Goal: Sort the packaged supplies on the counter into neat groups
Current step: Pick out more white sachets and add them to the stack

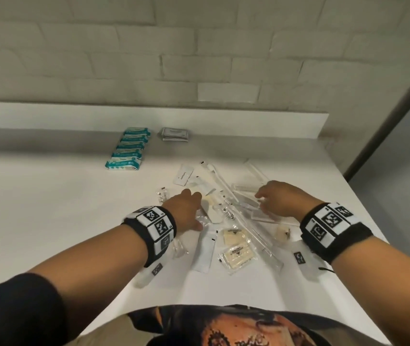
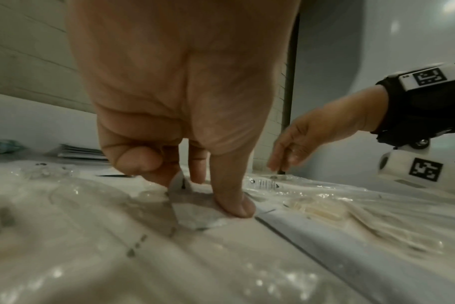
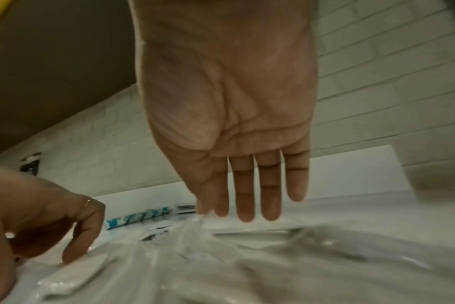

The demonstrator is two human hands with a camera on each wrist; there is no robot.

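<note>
A jumble of clear-wrapped supplies lies mid-counter: long wrapped toothbrushes, combs, cream pads in pouches and white sachets. My left hand is down on the left side of the pile. In the left wrist view the left hand has its fingers curled, its thumb pressing a small white flat packet while a finger lifts the packet's edge. My right hand hovers over the combs. Seen from the right wrist, the right hand has straight fingers, their tips just above clear wrapping.
Teal packets lie in a neat row at the back, with a stack of grey sachets beside them. Small clear packets sit left of the pile. A raised ledge backs the white counter, whose right edge is close.
</note>
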